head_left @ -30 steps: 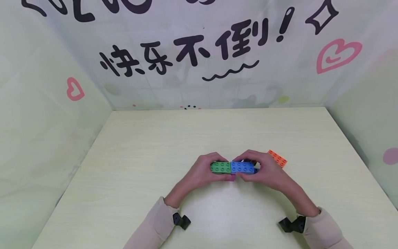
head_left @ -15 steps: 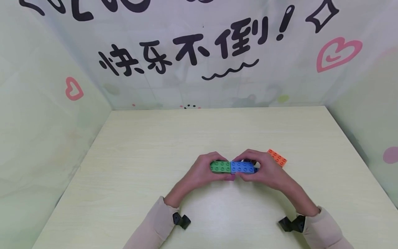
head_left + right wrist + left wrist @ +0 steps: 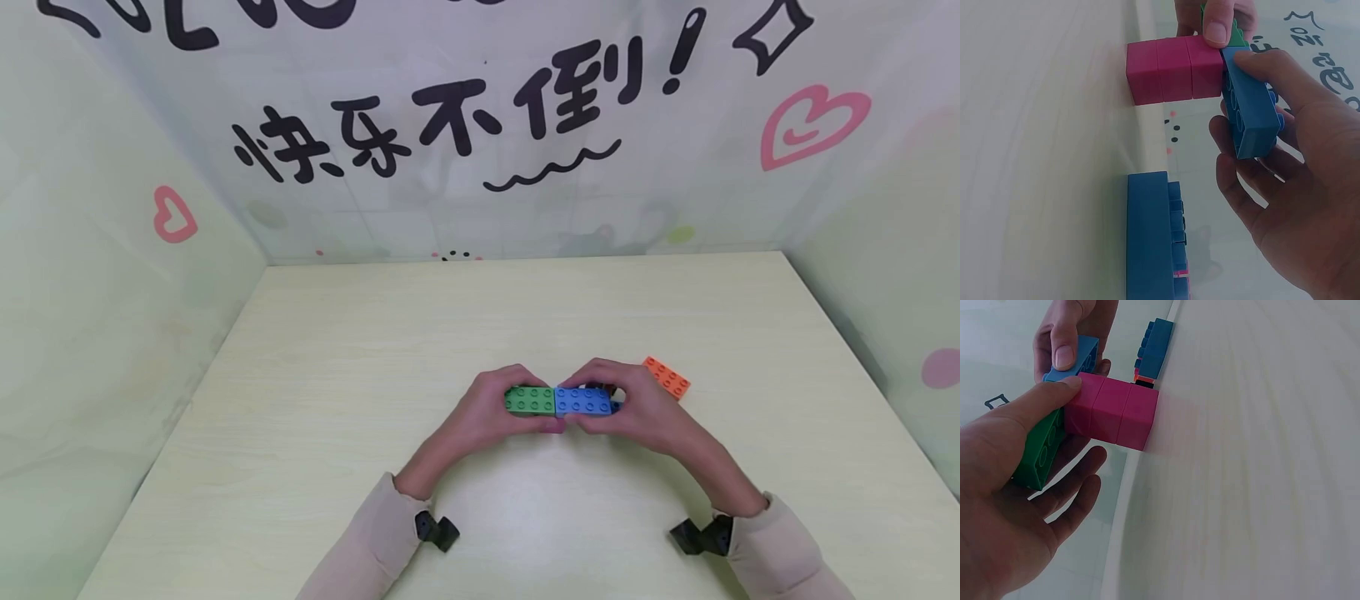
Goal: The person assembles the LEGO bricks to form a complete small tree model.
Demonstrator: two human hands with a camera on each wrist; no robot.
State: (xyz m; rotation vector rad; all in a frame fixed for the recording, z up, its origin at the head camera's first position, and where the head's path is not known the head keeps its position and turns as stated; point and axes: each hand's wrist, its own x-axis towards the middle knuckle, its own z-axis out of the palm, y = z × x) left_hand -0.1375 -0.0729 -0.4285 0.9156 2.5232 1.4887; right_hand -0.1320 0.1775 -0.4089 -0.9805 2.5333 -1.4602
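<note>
A short tower of three stacked pink bricks [image 3: 1110,411] stands on the table. On top of it, a green brick [image 3: 530,401] and a blue brick [image 3: 583,402] lie end to end, studs upward, each overhanging its own side. My left hand [image 3: 495,407] pinches the green brick, thumb on the near side and fingers on the far side. The blue brick is gripped the same way by my right hand [image 3: 633,408], the thumb near the joint. In the left wrist view, the left thumb tip overlaps the top pink brick. The hands hide parts of both upper bricks' sides.
Another long blue brick [image 3: 1147,234] rests on the table to the right of the tower, mostly hidden under my right hand in the head view. Beyond that hand lies an orange brick [image 3: 667,377]. Printed fabric walls [image 3: 420,208] enclose the table's back and sides.
</note>
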